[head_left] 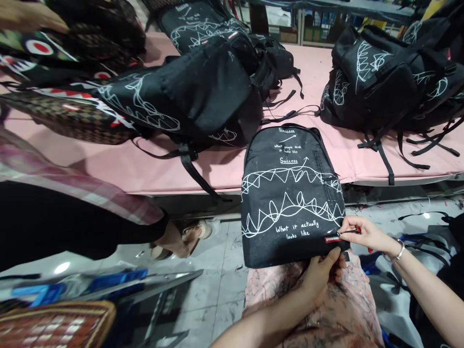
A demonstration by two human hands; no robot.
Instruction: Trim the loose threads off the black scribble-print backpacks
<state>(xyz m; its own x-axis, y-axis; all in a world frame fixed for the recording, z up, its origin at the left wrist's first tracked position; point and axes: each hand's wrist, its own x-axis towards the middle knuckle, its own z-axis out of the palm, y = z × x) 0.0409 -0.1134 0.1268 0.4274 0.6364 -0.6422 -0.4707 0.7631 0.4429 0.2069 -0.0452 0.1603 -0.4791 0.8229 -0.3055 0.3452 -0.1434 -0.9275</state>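
Our left forearm (266, 311) rises from the bottom edge of the view, and at its end our left hand (324, 270) has its grip closed on the lower right corner of a black backpack (263, 249), thumb on the front and fingers curled beneath. Our right hand (368, 236), with a silvery bracelet (400, 249) at the wrist, pinches a small dark tool (352, 231) whose tip is at a red label (332, 239) just above that corner; we cannot make out the tool's exact kind.

We have the backpack front up, its lower end above the pink patterned cloth (353, 304) on our lap and its top overlapping the edge of a pink counter (311, 67). White scribbled lines and lettering cover its front, and we read "Success" twice, with "What it actually looks like" near the bottom.

Beyond it, black bags with similar white lines lie on the counter: a large bag (217, 92) to the left and a heap of bags (380, 82) to the right, straps trailing. Farther left we see a brown checkered bag (90, 118). Beside us on the left stands a co-worker in dark clothing (72, 227), one sandal (206, 230) showing on the tiled floor (203, 285).
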